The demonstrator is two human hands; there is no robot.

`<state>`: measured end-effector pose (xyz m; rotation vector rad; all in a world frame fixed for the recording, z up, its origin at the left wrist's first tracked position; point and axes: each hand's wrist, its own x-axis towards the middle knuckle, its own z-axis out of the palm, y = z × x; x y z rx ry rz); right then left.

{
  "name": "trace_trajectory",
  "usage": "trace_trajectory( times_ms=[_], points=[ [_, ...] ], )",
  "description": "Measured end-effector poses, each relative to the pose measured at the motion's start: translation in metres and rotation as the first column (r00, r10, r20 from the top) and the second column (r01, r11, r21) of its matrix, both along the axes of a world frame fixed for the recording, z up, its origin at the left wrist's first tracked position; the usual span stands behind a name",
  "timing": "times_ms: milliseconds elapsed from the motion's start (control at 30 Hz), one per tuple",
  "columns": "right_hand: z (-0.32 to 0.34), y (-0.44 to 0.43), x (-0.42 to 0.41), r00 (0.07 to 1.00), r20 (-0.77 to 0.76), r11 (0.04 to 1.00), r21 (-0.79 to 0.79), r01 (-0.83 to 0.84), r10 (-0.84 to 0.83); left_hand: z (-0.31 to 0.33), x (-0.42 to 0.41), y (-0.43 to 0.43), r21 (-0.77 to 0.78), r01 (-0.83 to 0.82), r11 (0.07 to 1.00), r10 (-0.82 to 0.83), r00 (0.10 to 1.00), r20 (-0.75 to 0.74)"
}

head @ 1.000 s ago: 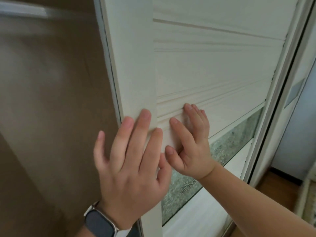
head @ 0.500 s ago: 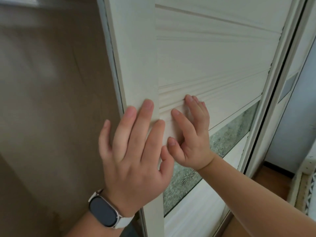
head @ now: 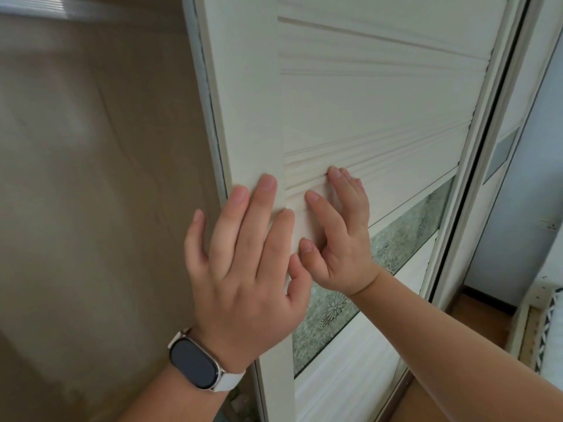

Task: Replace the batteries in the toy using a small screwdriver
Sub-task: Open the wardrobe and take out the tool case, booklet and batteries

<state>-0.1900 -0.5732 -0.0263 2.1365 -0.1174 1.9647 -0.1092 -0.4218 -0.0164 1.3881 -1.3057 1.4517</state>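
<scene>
Toy not in view; nor screwdriver, nor batteries. Task items seen: none. Judgement: they lie off-frame, perhaps behind the door (head: 380, 117), so this reads as a fetching step, with the task proper hardly begun.

Left hand (head: 243, 269): fingers straight and spread, flat against the door's stile (head: 246, 102), little finger hanging past its left edge. Holds nothing. The flat palm reads as a sideways push by friction, since no handle shows on this face.

Right hand (head: 341, 239): fingers straight and close together, tips set at the lower rib band (head: 380, 175), thumb splayed out below. Holds nothing. The tips likely sit there because the ridge gives purchase that the smooth panel lacks. Whether they hook into a groove or only press on it: cannot tell.

Hands just beside each other, thumbs nearly touching, at about one height. Judgement: a two-handed shove, so the door may be heavy or stiff. Direction of slide not readable.

Counts:
- Hands: two.
- Watch (head: 195, 363): one, on the left wrist, dark face, pale strap.
- Rib bands on the panel: two, one under the right fingertips and one higher up.
- Glass strip (head: 405, 236): one, frosted with a flower pattern, just below the hands.
- Frame (head: 493, 147): one, right of the door.

Outward: brown surface (head: 91, 178) left of the door, blurred; wall or cupboard side, cannot tell. Wood floor (head: 475, 318) at lower right.
</scene>
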Motion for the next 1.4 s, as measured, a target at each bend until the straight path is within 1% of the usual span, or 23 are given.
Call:
trace_trajectory(
  times_ms=[500, 1400],
  points=[
    [0.0, -0.072, -0.028, 1.0, -0.011, 1.0, 0.006, 0.001, -0.001, 0.002, -0.027, -0.073, -0.006, 0.031, 1.0, -0.031, 0.999, 0.01],
    [0.0, -0.174, -0.066, 1.0, -0.01, 1.0, 0.024, 0.01, -0.01, 0.004, -0.063, -0.176, 0.001, 0.075, 0.997, -0.075, 0.997, 0.022]
  ],
)
